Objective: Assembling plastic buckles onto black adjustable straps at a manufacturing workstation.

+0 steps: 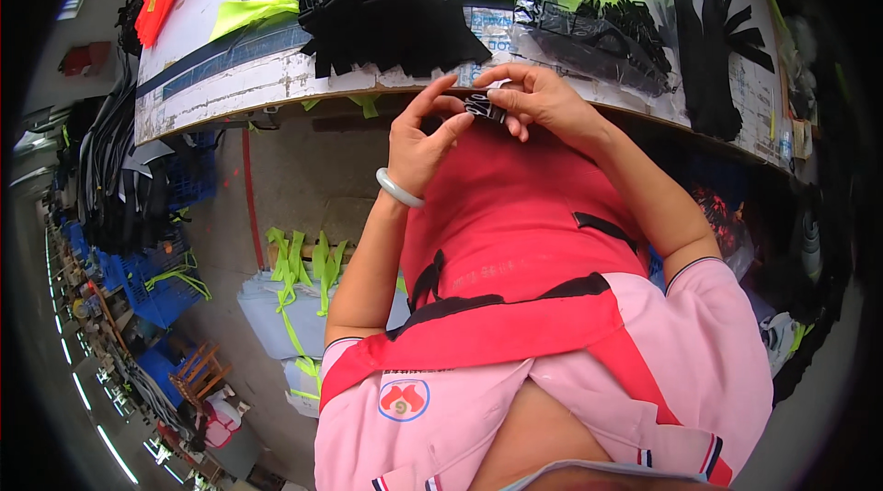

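On my feed both hands met just off the near edge of the worktop (198, 109), about its middle, above the red apron (524, 201). I had a small black buckle piece (480, 107) pinched between the fingers of the left hand (418, 146) and the right hand (552, 107), both grips narrow. I judged that piece to be in progress, since it was in hand and not laid down. By the near edge lay a bundle of black straps with buckles (391, 27), perhaps finished work. The clear bag (598, 45) to its right held more dark pieces; whether those were done or left, I couldn't tell. Loose black straps (710, 59) lay toward the right edge.
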The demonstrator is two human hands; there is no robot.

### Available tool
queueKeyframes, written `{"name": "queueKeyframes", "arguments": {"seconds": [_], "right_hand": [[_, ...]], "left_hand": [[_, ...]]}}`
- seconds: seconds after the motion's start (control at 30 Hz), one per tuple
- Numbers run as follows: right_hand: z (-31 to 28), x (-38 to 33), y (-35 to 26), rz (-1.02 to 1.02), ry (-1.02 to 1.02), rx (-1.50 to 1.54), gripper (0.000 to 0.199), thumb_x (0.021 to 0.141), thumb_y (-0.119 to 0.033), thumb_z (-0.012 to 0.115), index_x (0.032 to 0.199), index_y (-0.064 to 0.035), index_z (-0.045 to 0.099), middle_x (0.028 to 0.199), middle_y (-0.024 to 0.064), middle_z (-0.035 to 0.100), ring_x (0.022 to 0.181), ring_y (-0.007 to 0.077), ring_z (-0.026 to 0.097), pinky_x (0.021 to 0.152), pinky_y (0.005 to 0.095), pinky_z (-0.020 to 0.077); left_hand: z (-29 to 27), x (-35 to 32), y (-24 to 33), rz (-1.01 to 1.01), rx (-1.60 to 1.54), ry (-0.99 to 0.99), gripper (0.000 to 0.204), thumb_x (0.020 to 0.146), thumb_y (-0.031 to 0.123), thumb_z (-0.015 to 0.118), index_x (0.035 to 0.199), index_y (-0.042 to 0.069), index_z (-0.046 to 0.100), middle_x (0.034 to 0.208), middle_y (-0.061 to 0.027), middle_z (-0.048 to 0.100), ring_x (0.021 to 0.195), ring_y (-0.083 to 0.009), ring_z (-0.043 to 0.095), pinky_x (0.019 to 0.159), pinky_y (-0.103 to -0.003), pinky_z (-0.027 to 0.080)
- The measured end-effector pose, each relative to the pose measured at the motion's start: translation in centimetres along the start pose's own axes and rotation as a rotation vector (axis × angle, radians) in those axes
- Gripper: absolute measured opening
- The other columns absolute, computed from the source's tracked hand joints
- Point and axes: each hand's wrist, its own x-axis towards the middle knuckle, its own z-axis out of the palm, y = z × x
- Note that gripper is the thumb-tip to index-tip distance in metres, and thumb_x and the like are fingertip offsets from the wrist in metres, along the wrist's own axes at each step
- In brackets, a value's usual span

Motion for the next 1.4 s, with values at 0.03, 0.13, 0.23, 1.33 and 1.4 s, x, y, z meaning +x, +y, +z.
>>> {"name": "queueKeyframes", "arguments": {"seconds": [0.03,0.13,0.23,1.33,1.4], "right_hand": [[-0.2,-0.4,0.4,0.004,0.023,0.066,0.025,0.095,-0.02,0.057,0.113,-0.0024,0.056,0.07,0.0011,0.059,0.054,0.0056,0.057,0.049,0.0174,0.0461],[-0.1,-0.6,2.4,0.001,-0.024,0.187,0.022,0.097,-0.023,0.053,0.108,-0.0044,0.054,0.072,0.0007,0.057,0.052,0.0048,0.055,0.047,0.0175,0.0456],[-0.2,-2.1,3.2,0.067,-0.003,0.091,0.026,0.099,-0.026,0.048,0.11,-0.0033,0.053,0.073,0.003,0.058,0.054,0.0071,0.056,0.049,0.0197,0.047],[-1.9,-10.5,4.6,-0.091,0.44,0.31,0.023,0.094,-0.023,0.059,0.101,-0.0018,0.065,0.072,-0.0014,0.058,0.062,0.0049,0.053,0.055,0.0194,0.0419],[-4.1,-10.3,4.0,-0.165,0.433,0.244,0.026,0.094,-0.024,0.059,0.103,-0.0003,0.065,0.078,0.0012,0.062,0.058,0.004,0.051,0.048,0.0181,0.0389]], "left_hand": [[0.9,0.3,0.5,0.262,0.365,0.027,0.054,0.075,-0.001,0.073,0.126,0.007,0.056,0.102,-0.0051,0.064,0.069,-0.0086,0.054,0.06,-0.021,0.046],[2.2,-0.2,0.5,0.529,0.597,-0.057,0.036,0.075,-0.002,0.072,0.11,0.005,0.066,0.1,-0.0095,0.063,0.069,-0.0139,0.056,0.061,-0.024,0.047],[3.1,-0.3,-1.1,0.472,0.535,-0.085,0.026,0.077,-0.003,0.07,0.103,0.002,0.067,0.091,-0.0066,0.064,0.07,-0.0138,0.058,0.059,-0.024,0.047],[8.4,0.7,-1.1,-0.254,0.017,-0.422,0.013,0.085,0.007,0.068,0.093,-0.002,0.068,0.079,-0.0013,0.063,0.06,-0.0073,0.052,0.052,-0.023,0.04],[6.6,0.0,-2.5,0.054,0.353,-0.503,0.014,0.082,0.007,0.068,0.092,-0.003,0.068,0.083,-0.0076,0.066,0.066,-0.0158,0.059,0.059,-0.027,0.045]]}}
